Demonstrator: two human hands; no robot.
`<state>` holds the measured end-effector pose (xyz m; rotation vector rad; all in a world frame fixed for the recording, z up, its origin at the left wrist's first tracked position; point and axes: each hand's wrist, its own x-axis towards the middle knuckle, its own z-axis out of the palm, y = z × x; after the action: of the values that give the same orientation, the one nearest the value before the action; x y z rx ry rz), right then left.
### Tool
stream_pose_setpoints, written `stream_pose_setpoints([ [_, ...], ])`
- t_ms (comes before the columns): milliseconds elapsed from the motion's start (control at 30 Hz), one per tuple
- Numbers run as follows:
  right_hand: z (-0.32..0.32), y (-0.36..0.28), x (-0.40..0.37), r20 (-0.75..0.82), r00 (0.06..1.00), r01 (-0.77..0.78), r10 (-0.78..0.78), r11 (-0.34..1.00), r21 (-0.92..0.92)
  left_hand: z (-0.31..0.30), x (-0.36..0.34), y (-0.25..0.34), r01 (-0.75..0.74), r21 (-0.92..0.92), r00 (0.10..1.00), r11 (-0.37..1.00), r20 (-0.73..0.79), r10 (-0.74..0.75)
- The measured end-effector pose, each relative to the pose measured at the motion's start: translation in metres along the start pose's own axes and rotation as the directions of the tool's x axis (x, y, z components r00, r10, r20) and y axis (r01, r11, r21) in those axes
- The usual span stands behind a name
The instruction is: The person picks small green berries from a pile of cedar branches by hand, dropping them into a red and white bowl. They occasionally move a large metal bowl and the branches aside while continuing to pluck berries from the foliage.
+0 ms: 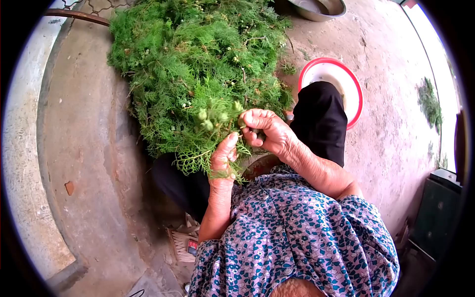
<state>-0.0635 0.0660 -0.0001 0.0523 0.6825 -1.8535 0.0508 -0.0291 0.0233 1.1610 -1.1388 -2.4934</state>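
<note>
A large heap of green conifer branches (198,59) with flat, feathery leaves lies in front of me. My left hand (225,157) is closed around a leafy sprig (195,157) at the near edge of the heap. Pale green cones (210,119) cluster on the foliage just beyond my fingers. Beside it, my right hand (262,129) is curled with thumb and forefinger pinched together close to the cones. Something small and dark shows within its curled fingers, too hidden to name.
A white basin with a red rim (360,94) stands on the floor beyond my right knee (321,109). At the top right is a metal bowl (319,9). Loose green sprigs (429,101) lie far right, near a dark box (438,210). A broom-like bundle (180,245) lies below left.
</note>
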Motion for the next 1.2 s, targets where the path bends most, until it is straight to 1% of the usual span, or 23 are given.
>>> stream_pose_setpoints([
  [33, -0.003, -0.002, 0.001, 0.031, 0.999, 0.03, -0.032, 0.998, 0.046, 0.0, 0.0, 0.001, -0.008, -0.038, 0.998, 0.999, -0.057, 0.006],
  [100, -0.001, -0.016, -0.005, 0.044, 0.991, 0.127, -0.129, 0.991, 0.051, -0.006, 0.001, 0.004, -0.036, -0.064, 0.999, 0.997, -0.04, 0.033],
  [133, -0.008, -0.023, -0.007, 0.122, 0.979, 0.161, -0.161, 0.987, 0.009, -0.007, -0.001, 0.006, -0.068, -0.08, 0.997, 0.994, -0.047, 0.065],
  [167, -0.01, -0.031, -0.009, 0.1, 0.975, 0.198, -0.2, 0.98, 0.026, -0.007, -0.005, 0.01, -0.099, -0.097, 0.994, 0.99, -0.056, 0.094],
  [233, -0.009, -0.045, -0.016, -0.108, 0.971, 0.228, -0.213, 0.962, 0.152, -0.022, 0.003, 0.008, -0.109, -0.05, 0.99, 0.993, -0.095, 0.104],
  [300, -0.031, -0.059, -0.019, -0.025, 0.957, 0.286, -0.288, 0.933, 0.217, -0.032, 0.005, 0.009, -0.146, -0.064, 0.987, 0.987, -0.072, 0.141],
  [333, -0.032, -0.07, -0.024, -0.144, 0.938, 0.341, -0.315, 0.917, 0.21, -0.033, 0.005, 0.011, -0.142, -0.077, 0.988, 0.987, -0.076, 0.136],
  [367, -0.036, -0.082, -0.03, -0.206, 0.901, 0.415, -0.381, 0.895, 0.162, -0.032, 0.006, 0.01, -0.188, -0.103, 0.978, 0.977, -0.112, 0.176],
  [433, -0.05, -0.107, -0.044, -0.298, 0.836, 0.534, -0.46, 0.806, 0.256, -0.026, 0.005, 0.017, -0.127, -0.115, 0.984, 0.985, -0.138, 0.11],
  [500, -0.082, -0.124, -0.056, -0.447, 0.723, 0.643, -0.527, 0.75, 0.154, -0.025, 0.006, 0.017, -0.153, -0.107, 0.983, 0.982, -0.122, 0.14],
  [567, -0.129, -0.126, -0.058, -0.567, 0.639, 0.672, -0.519, 0.736, 0.084, -0.032, 0.013, 0.012, -0.143, -0.124, 0.987, 0.982, -0.092, 0.132],
  [633, -0.206, -0.117, -0.055, -0.71, 0.611, 0.623, -0.351, 0.766, 0.158, -0.034, 0.017, 0.009, -0.139, -0.113, 0.989, 0.984, -0.068, 0.132],
  [700, -0.242, -0.104, -0.049, -0.826, 0.531, 0.666, -0.19, 0.696, 0.269, -0.029, 0.016, 0.009, -0.16, -0.104, 0.986, 0.982, -0.06, 0.155],
  [800, -0.264, -0.095, -0.06, -0.839, 0.508, 0.689, -0.194, 0.677, 0.26, -0.029, 0.017, 0.006, -0.176, -0.082, 0.984, 0.981, -0.042, 0.173],
  [833, -0.312, -0.084, -0.059, -0.793, 0.462, 0.661, -0.397, 0.751, 0.008, -0.03, 0.016, 0.004, -0.181, -0.065, 0.983, 0.981, -0.047, 0.178],
  [900, -0.323, -0.088, -0.063, -0.817, 0.485, 0.703, -0.311, 0.694, 0.154, -0.026, 0.012, 0.006, -0.173, -0.055, 0.984, 0.983, -0.061, 0.17],
  [967, -0.311, -0.087, -0.07, -0.817, 0.404, 0.769, -0.411, 0.637, 0.061, -0.022, 0.013, 0.009, -0.146, -0.105, 0.988, 0.984, -0.059, 0.14],
  [1000, -0.317, -0.089, -0.075, -0.817, 0.426, 0.749, -0.389, 0.657, 0.078, -0.023, 0.015, 0.008, -0.153, -0.159, 0.988, 0.975, -0.035, 0.149],
  [1033, -0.303, -0.092, -0.079, -0.84, 0.409, 0.754, -0.356, 0.651, 0.091, -0.026, 0.017, 0.007, -0.156, -0.213, 0.987, 0.964, -0.007, 0.158],
  [1100, -0.267, -0.099, -0.08, -0.926, 0.221, 0.711, -0.307, 0.7, -0.062, -0.029, 0.021, 0.008, -0.139, -0.25, 0.988, 0.958, 0.035, 0.152],
  [1133, -0.289, -0.098, -0.086, -0.856, 0.314, 0.693, -0.411, 0.716, -0.089, -0.03, 0.022, 0.01, -0.135, -0.253, 0.987, 0.958, 0.049, 0.152],
  [1167, -0.313, -0.109, -0.082, -0.881, 0.314, 0.718, -0.354, 0.696, -0.024, -0.031, 0.022, 0.01, -0.126, -0.253, 0.987, 0.959, 0.063, 0.147],
  [1200, -0.277, -0.111, -0.084, -0.811, 0.326, 0.74, -0.486, 0.665, -0.101, -0.03, 0.022, 0.01, -0.145, -0.244, 0.986, 0.959, 0.045, 0.161],
])
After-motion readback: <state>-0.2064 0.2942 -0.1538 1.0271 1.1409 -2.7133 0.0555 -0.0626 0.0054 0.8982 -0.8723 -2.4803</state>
